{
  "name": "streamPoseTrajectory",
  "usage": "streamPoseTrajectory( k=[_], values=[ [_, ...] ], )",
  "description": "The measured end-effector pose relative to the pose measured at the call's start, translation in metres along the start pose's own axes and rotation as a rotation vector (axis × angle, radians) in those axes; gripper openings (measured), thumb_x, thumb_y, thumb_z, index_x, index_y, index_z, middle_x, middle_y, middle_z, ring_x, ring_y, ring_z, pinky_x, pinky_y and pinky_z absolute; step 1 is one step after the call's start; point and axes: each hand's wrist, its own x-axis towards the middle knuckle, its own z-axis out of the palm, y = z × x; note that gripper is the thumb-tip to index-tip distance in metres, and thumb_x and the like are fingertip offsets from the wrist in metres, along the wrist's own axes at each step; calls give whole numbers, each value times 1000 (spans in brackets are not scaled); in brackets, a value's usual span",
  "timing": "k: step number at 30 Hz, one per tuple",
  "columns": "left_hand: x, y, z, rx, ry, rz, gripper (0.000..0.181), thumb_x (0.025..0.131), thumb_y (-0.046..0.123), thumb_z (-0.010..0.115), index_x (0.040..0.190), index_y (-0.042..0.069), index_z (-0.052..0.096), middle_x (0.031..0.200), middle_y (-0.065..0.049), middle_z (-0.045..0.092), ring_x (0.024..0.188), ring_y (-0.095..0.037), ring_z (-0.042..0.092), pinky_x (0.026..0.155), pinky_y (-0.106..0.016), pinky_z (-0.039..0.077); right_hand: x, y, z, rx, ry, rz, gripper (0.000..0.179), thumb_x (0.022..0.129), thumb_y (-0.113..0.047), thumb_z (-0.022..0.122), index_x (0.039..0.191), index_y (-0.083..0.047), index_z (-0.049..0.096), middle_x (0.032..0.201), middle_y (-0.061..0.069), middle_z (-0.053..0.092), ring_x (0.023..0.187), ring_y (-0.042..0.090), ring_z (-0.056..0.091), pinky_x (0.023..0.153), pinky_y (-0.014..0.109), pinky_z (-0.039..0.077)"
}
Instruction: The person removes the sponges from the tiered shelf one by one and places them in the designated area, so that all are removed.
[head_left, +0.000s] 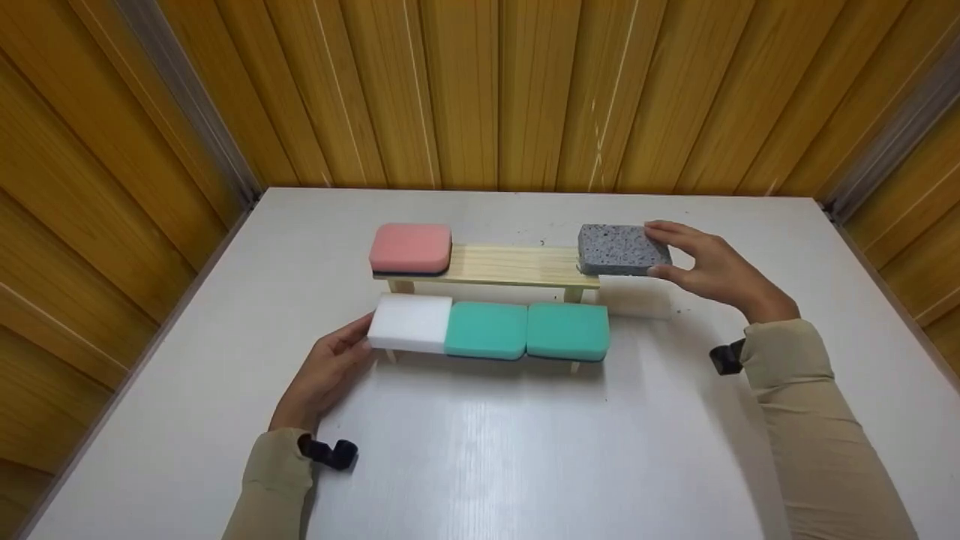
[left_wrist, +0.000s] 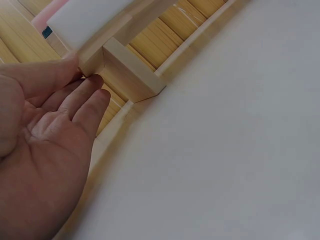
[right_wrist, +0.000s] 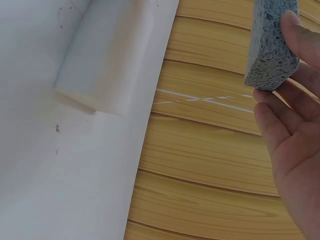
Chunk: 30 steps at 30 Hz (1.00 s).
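My right hand (head_left: pixel 705 262) pinches a grey porous sponge (head_left: pixel 622 250) by its right end, thumb in front and fingers behind. The sponge's left end overlaps the right end of the rear wooden stand (head_left: pixel 517 264); whether they touch, I cannot tell. On that stand's left end sits a pink sponge (head_left: pixel 411 247) with a dark base. A front stand, its wood (left_wrist: pixel 112 40) seen in the left wrist view, carries a white sponge (head_left: pixel 411 322) and two green sponges (head_left: pixel 487 328). My left hand (head_left: pixel 326 371) reaches the stand's left end, fingers fairly straight, fingertips at the wood.
The stands are on a white table (head_left: pixel 480 450), the rear one set farther back. Ribbed wood-look panels (head_left: pixel 480 90) rise behind and at both sides. A faint pale block-like shape (right_wrist: pixel 95 65) shows on the tabletop right of the stands; its kind is unclear.
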Motion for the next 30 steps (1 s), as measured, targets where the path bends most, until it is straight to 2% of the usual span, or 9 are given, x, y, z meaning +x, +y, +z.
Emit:
streamPoseTrajectory(
  k=[14, 23, 30],
  values=[
    [-2, 2, 0, 11, -5, -13, 60, 94, 16, 62, 147, 6, 37, 155, -7, 34, 145, -19, 27, 108, -15, 37, -17, 16, -6, -7, 27, 3, 61, 91, -21, 67, 144, -1, 42, 151, 23, 36, 139, 47, 29, 109, 65, 28],
    [-4, 3, 0, 34, -6, -13, 63, 93, 22, 64, 147, 7, 38, 155, -6, 36, 145, -18, 29, 111, -20, 34, -25, 31, -6, 11, 18, 18, 64, 92, -25, 65, 146, -2, 38, 153, 22, 32, 139, 49, 27, 107, 67, 28],
    [-4, 1, 1, 19, -4, 2, 59, 92, 19, 64, 145, 7, 41, 153, -6, 38, 144, -19, 32, 109, -17, 36, -33, 41, -6, 27, 37, 23, 62, 92, -18, 66, 145, 0, 39, 153, 23, 32, 139, 50, 27, 107, 68, 26]
  ],
)
